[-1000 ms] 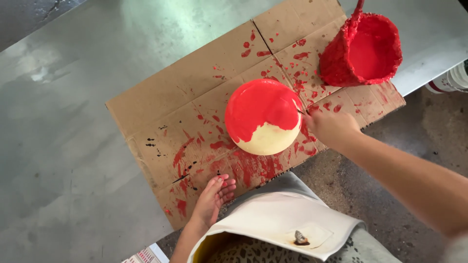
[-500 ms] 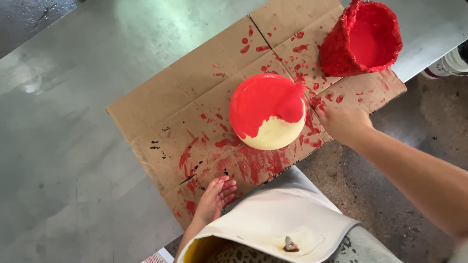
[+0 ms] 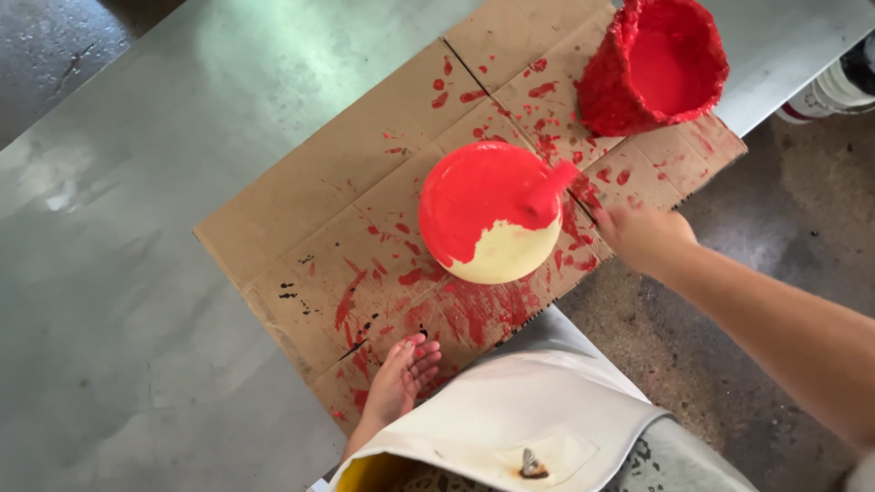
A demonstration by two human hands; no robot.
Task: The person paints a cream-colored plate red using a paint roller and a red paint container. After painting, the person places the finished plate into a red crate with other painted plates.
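Note:
A cream-coloured round dome (image 3: 492, 219), mostly covered in wet red paint, sits on a paint-spattered sheet of cardboard (image 3: 301, 219). My right hand (image 3: 643, 235) is to the right of the dome and grips a red-coated brush (image 3: 550, 189) whose tip rests on the dome's upper right side. My left hand (image 3: 403, 378) lies flat, fingers together, on the near edge of the cardboard below the dome and holds nothing. A red paint-caked bucket (image 3: 658, 64) stands on the cardboard's far right corner.
The cardboard lies on a grey metal tabletop (image 3: 118, 273). A white cloth or apron (image 3: 510, 419) covers my lap at the bottom. Rough concrete floor (image 3: 747, 237) shows at right, with a white container (image 3: 838, 91) at the right edge.
The brush, hidden before, now shows lying on the dome's right side. My right hand has shifted slightly along that side. The left hand stays flat on the cardboard.

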